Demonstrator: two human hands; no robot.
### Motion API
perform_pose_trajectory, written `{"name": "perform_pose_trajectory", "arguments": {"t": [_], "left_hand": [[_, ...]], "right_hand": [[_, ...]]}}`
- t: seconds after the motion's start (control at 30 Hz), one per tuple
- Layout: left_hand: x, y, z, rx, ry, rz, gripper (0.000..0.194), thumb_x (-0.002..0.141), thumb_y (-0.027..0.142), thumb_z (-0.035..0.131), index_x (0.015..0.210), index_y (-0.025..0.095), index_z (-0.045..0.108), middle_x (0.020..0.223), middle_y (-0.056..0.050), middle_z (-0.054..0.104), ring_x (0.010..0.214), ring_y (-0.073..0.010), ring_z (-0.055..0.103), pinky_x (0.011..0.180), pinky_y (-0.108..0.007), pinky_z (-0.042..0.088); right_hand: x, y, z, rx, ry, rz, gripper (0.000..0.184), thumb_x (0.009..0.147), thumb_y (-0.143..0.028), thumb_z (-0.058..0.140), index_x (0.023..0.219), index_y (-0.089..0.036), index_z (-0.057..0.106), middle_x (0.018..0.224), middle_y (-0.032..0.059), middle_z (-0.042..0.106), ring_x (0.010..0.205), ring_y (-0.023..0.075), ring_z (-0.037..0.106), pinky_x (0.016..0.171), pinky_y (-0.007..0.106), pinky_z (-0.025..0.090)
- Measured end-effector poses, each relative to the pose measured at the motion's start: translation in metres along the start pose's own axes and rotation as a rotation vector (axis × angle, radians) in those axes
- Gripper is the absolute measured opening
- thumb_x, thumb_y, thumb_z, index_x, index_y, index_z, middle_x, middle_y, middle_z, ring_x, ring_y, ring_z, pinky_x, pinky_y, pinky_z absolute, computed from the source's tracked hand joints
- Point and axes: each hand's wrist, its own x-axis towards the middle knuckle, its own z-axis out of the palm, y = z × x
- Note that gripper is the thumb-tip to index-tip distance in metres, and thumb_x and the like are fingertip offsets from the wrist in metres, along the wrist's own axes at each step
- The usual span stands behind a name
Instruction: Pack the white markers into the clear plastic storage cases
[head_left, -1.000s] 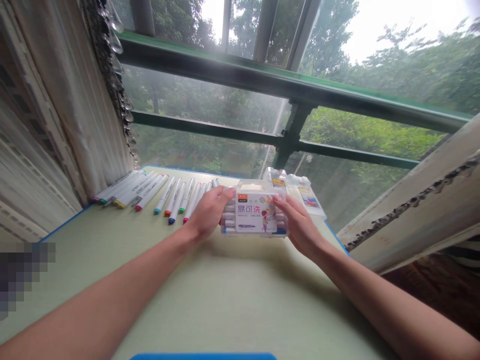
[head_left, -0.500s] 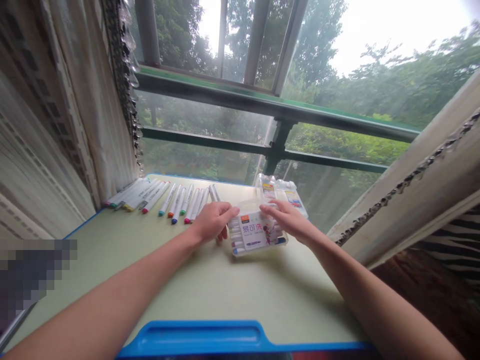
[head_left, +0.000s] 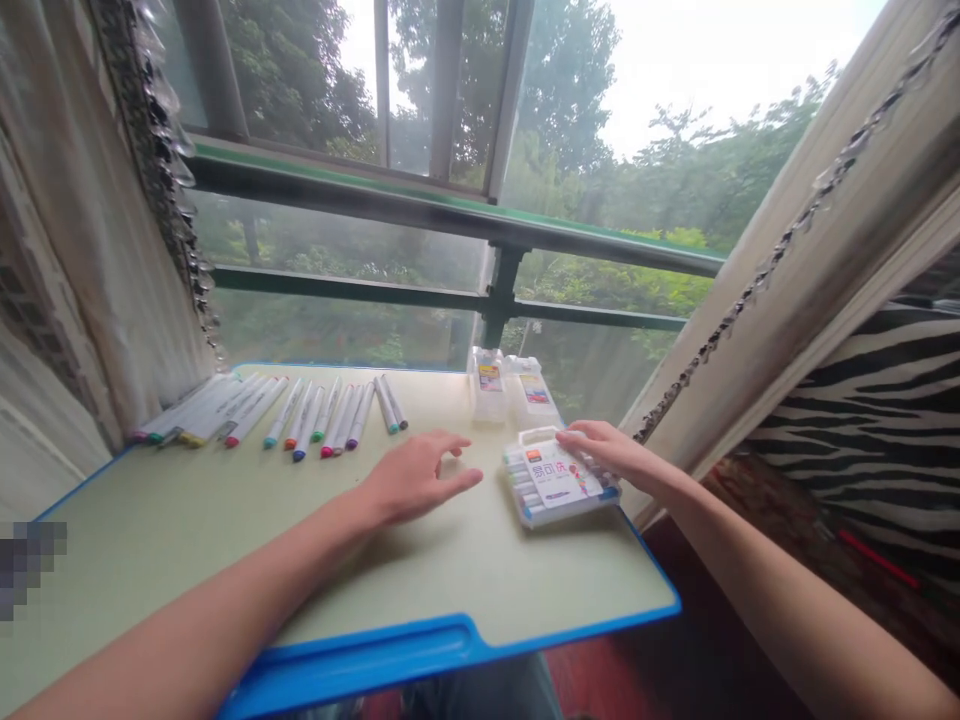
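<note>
A clear plastic case of markers (head_left: 559, 485) with a white printed label is at the right side of the table. My right hand (head_left: 611, 450) grips it by its far right edge, thumb hidden from view; whether the case rests on the table or hangs just above it I cannot tell. To its left, my left hand (head_left: 420, 475) hovers over the tabletop, empty, with thumb and fingers apart. Beyond that hand lies a row of loose white markers (head_left: 304, 415) with coloured ends. Two more markers (head_left: 390, 402) lie at the row's right end.
Two clear plastic cases with labels, a left one (head_left: 487, 385) and a right one (head_left: 532, 392), stand at the table's far right. The pale green table (head_left: 420, 580) has a blue rim. A window with green rails (head_left: 420, 225) lies behind, with curtains (head_left: 750, 290) at both sides.
My right hand has carried the marker case to the right. My left hand has let go of the case and is now apart from it. The camera view has turned right.
</note>
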Motion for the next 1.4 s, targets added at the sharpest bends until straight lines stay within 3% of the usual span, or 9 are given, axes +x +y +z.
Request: {"name": "perform_pose_trajectory", "arguments": {"t": [0.13,0.27,0.5,0.73,0.83,0.93,1.07,1.2,1.4], "left_hand": [[0.002,0.014,0.016,0.038,-0.047,0.053,0.084,0.077,0.072,0.057,0.136,0.012,0.055,0.132,-0.02,0.061,0.103,-0.0288,0.064,0.092,-0.041,0.048],[0.015,0.029,0.034,0.168,-0.053,0.144,0.104,0.065,0.079,0.064,0.14,0.009,0.048,0.137,-0.025,0.054,0.122,-0.0383,0.054,0.103,-0.049,0.042],[0.042,0.038,0.054,0.223,-0.07,0.265,0.096,0.067,0.075,0.065,0.135,0.009,0.051,0.124,-0.021,0.062,0.115,-0.037,0.056,0.101,-0.05,0.042],[0.041,0.029,0.056,0.21,-0.038,0.292,0.096,0.065,0.072,0.068,0.135,0.006,0.053,0.126,-0.02,0.062,0.117,-0.0372,0.055,0.104,-0.049,0.038],[0.043,0.029,0.05,0.043,-0.004,0.223,0.075,0.082,0.07,0.052,0.128,0.011,0.059,0.124,-0.016,0.064,0.114,-0.0324,0.058,0.1,-0.044,0.042],[0.051,0.027,0.041,-0.189,0.168,0.066,0.048,0.096,0.052,0.034,0.106,0.017,0.066,0.107,-0.008,0.07,0.099,-0.0233,0.064,0.087,-0.034,0.045],[0.077,0.015,0.029,-0.296,0.433,-0.203,0.023,0.088,0.037,0.048,0.085,0.019,0.062,0.087,-0.004,0.069,0.085,-0.0212,0.063,0.078,-0.032,0.043],[0.115,-0.005,0.02,-0.354,0.551,-0.386,0.024,0.085,0.033,0.044,0.079,0.018,0.061,0.094,-0.011,0.07,0.089,-0.0249,0.063,0.078,-0.035,0.044],[0.161,-0.021,0.007,-0.416,0.656,-0.404,0.029,0.082,0.027,0.036,0.071,0.019,0.063,0.091,-0.01,0.072,0.088,-0.0228,0.065,0.079,-0.033,0.046]], "right_hand": [[0.0,0.014,-0.001,-0.193,0.105,0.047,0.044,0.08,-0.061,0.061,0.077,-0.017,0.065,0.067,0.0051,0.067,0.064,0.0197,0.061,0.056,0.027,0.039],[0.002,0.015,0.003,-0.333,0.158,0.038,0.039,0.086,-0.056,0.055,0.076,-0.019,0.064,0.074,0.0075,0.071,0.073,0.0219,0.064,0.061,0.027,0.039],[-0.001,0.014,-0.003,-0.526,0.206,0.019,0.045,0.09,-0.054,0.048,0.073,-0.017,0.068,0.076,0.0119,0.074,0.073,0.0237,0.065,0.061,0.029,0.036],[-0.003,0.015,0.004,-0.615,0.225,-0.019,0.045,0.093,-0.05,0.044,0.072,-0.018,0.069,0.075,0.0091,0.074,0.072,0.0211,0.065,0.061,0.028,0.034],[-0.005,0.013,0.003,-0.629,0.281,0.01,0.048,0.094,-0.052,0.043,0.071,-0.019,0.068,0.073,0.0092,0.073,0.071,0.0218,0.065,0.059,0.028,0.034],[-0.008,0.006,-0.004,-0.651,0.372,0.032,0.05,0.095,-0.053,0.039,0.074,-0.018,0.067,0.075,0.0118,0.073,0.073,0.0245,0.066,0.058,0.029,0.032],[-0.001,-0.022,-0.008,-0.653,0.392,-0.038,0.048,0.096,-0.052,0.039,0.075,-0.02,0.067,0.077,0.0086,0.073,0.076,0.0224,0.067,0.06,0.029,0.036],[0.028,-0.068,0.009,-0.659,0.358,-0.116,0.044,0.093,-0.055,0.043,0.095,-0.022,0.072,0.092,0.0088,0.075,0.089,0.0242,0.07,0.067,0.029,0.043],[0.077,-0.121,0.054,-0.744,0.312,-0.141,0.047,0.089,-0.054,0.053,0.111,-0.015,0.067,0.108,0.02,0.071,0.102,0.0327,0.068,0.081,0.038,0.049]]}}
